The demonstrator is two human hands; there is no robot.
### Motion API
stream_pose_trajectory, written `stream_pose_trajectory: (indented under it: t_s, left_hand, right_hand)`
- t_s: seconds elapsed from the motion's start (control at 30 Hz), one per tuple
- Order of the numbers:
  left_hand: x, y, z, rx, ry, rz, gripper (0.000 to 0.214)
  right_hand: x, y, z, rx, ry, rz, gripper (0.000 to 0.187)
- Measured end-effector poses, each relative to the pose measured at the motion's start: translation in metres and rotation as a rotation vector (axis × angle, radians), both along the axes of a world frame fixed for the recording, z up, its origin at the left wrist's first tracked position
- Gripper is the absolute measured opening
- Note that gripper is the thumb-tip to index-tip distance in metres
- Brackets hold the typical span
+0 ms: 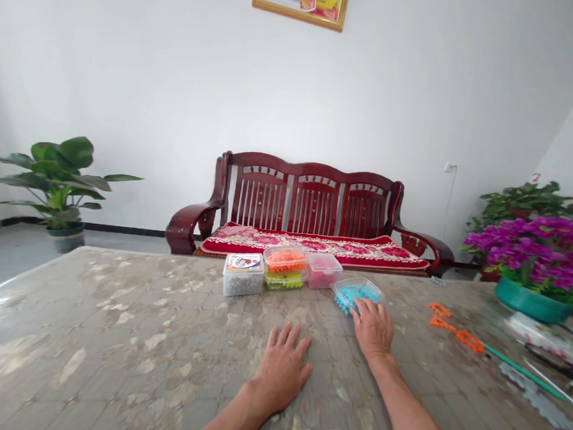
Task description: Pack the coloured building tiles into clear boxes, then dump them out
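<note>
My left hand [280, 368] lies flat on the marbled table [105, 333], palm down, fingers stretched out and holding nothing. My right hand [373, 327] rests further forward, its fingertips at the near edge of a clear box of blue pieces [356, 292]; the fingers curl over the rim and I cannot see anything gripped. Behind stand a white-labelled clear box [243, 274], a stack with an orange-filled box [285, 259] over a green-filled one [285, 281], and a pink box [324, 270].
Orange pieces [452, 325] and a green stick [523, 371] lie on the table at right, beside a teal pot of purple flowers [538, 264] and packets. A red wooden bench [311, 210] stands beyond the table, with a leafy plant [58, 182] at left.
</note>
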State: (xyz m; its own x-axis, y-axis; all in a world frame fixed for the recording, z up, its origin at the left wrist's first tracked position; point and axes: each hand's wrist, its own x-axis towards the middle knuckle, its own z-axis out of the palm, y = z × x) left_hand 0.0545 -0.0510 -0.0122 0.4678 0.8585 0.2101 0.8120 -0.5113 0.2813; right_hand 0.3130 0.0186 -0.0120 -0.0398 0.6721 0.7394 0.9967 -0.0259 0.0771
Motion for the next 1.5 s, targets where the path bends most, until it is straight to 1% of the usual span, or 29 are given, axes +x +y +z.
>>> stream_pose_trajectory:
  t_s: [0.07,0.13,0.2,0.27,0.33,0.4,0.43,0.53,0.6,0.67,0.73,0.77,0.83,0.9,0.97,1.1,1.23,1.4,1.5]
  left_hand:
    - [0.001,0.0,0.0,-0.004,-0.008,0.0,0.049]
    - [0.002,0.0,0.002,-0.016,-0.027,0.018,0.051]
    - [0.002,0.003,0.004,-0.038,-0.062,0.097,0.058]
    - [0.001,0.007,0.007,-0.069,-0.104,0.226,0.064]
    - [-0.002,0.011,0.01,-0.09,-0.147,0.333,0.064]
    - [-0.005,0.016,0.011,-0.093,-0.199,0.369,0.059]
    - [-0.007,0.019,0.011,-0.089,-0.228,0.37,0.057]
    - [-0.011,0.024,0.009,-0.089,-0.311,0.374,0.052]
    - [-0.012,0.026,0.008,-0.102,-0.355,0.388,0.049]
    - [-0.012,0.027,0.007,-0.112,-0.41,0.402,0.045]
    - [-0.011,0.028,0.006,-0.119,-0.472,0.408,0.039]
    - [-0.011,0.028,0.006,-0.123,-0.497,0.409,0.036]
    - [-0.011,0.028,0.006,-0.126,-0.52,0.408,0.031]
    - [-0.011,0.028,0.007,-0.127,-0.508,0.414,0.027]
    - [-0.011,0.027,0.008,-0.128,-0.481,0.426,0.024]
    - [-0.011,0.027,0.009,-0.139,-0.449,0.425,0.024]
    - [-0.012,0.026,0.009,-0.133,-0.473,0.409,0.024]
    - [-0.012,0.027,0.008,-0.145,-0.468,0.408,0.025]
    - [-0.011,0.028,0.006,-0.148,-0.465,0.411,0.024]
  right_hand:
    - [-0.002,-0.005,-0.001,0.036,0.011,0.067,0.02]
    - [-0.009,-0.013,-0.001,0.057,0.018,0.168,0.017]
    - [-0.02,-0.023,0.001,0.057,0.028,0.287,0.017]
    - [-0.033,-0.033,0.003,0.05,0.048,0.418,0.017]
    - [-0.044,-0.04,0.005,0.03,0.076,0.554,0.018]
    - [-0.051,-0.043,0.006,-0.021,0.105,0.664,0.024]
    - [-0.054,-0.044,0.006,-0.052,0.125,0.694,0.03]
    - [-0.06,-0.044,0.007,-0.089,0.196,0.682,0.052]
    - [-0.068,-0.048,0.009,-0.068,0.223,0.659,0.058]
    - [-0.081,-0.054,0.013,-0.067,0.22,0.679,0.061]
    - [-0.098,-0.059,0.017,-0.093,0.2,0.708,0.057]
    - [-0.107,-0.061,0.018,-0.1,0.184,0.71,0.051]
    - [-0.12,-0.062,0.018,-0.084,0.139,0.692,0.033]
    - [-0.125,-0.059,0.016,-0.033,0.085,0.667,0.015]
    - [-0.124,-0.056,0.015,0.014,0.042,0.661,0.007]
    - [-0.112,-0.056,0.014,0.044,0.024,0.711,0.009]
    - [-0.104,-0.061,0.016,0.046,0.026,0.772,0.012]
    - [-0.103,-0.064,0.018,0.076,-0.011,0.785,0.014]
    - [-0.105,-0.064,0.019,0.092,0.001,0.776,0.014]
